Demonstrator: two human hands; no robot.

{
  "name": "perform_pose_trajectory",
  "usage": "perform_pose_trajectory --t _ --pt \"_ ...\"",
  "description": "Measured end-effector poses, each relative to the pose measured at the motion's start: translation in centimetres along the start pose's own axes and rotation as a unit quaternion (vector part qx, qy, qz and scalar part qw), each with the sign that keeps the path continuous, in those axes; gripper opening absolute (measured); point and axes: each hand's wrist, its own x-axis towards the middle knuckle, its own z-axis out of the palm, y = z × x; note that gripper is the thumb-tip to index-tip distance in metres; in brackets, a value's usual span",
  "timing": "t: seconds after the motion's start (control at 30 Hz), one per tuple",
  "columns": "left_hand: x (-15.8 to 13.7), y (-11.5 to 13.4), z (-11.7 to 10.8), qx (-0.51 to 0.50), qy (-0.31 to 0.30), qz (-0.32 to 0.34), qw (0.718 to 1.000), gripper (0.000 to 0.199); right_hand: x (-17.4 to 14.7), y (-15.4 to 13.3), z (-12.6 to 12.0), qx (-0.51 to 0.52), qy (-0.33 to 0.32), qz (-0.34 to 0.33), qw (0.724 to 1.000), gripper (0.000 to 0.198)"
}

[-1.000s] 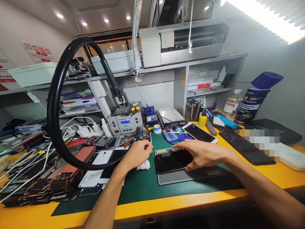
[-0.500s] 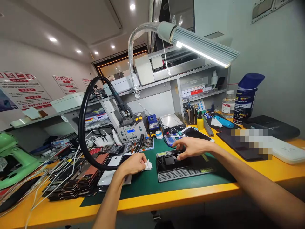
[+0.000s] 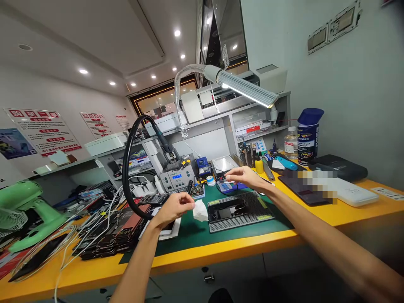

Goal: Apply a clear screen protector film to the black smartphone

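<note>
A crumpled white tissue (image 3: 200, 211) hangs from the pinched fingers of my left hand (image 3: 176, 207), just left of the perforated pad. My right hand (image 3: 244, 176) is raised over the pad's back edge. Its thumb and forefinger are apart, and I see nothing between them. A glossy black phone-like panel (image 3: 222, 211) lies flat on the grey perforated pad (image 3: 217, 228), with reflections on its surface. Under the pad is a green work mat (image 3: 176, 244).
Stacked phone parts (image 3: 107, 235) and loose white cables lie at the left, near a green fan (image 3: 34, 214). A black hose (image 3: 127, 168) arches from the rework station (image 3: 178, 179). Overhead hangs a lamp (image 3: 246, 86). A spray can (image 3: 307, 139) and white box (image 3: 356, 191) stand right.
My right hand has lifted up and away from the black panel. My left hand has raised the tissue, which now shows larger. The camera view has tilted and shifted.
</note>
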Motion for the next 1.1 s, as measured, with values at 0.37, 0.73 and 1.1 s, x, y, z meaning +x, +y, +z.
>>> perform_pose_trajectory --t 0.37,0.73,1.1 --pt "-1.7 4.4 4.2 -0.18 -0.029 0.06 0.981 0.043 -6.8 -3.2 8.7 0.24 -0.151 0.025 0.959 0.042" --pt "-3.5 5.9 6.8 -0.23 0.003 0.08 0.97 0.044 -10.2 -3.3 7.8 0.192 -0.05 0.025 0.98 0.058" --pt "-4.9 7.1 7.9 -0.176 0.085 0.101 0.976 0.039 -11.7 -4.4 11.4 0.338 0.029 0.078 0.937 0.04"
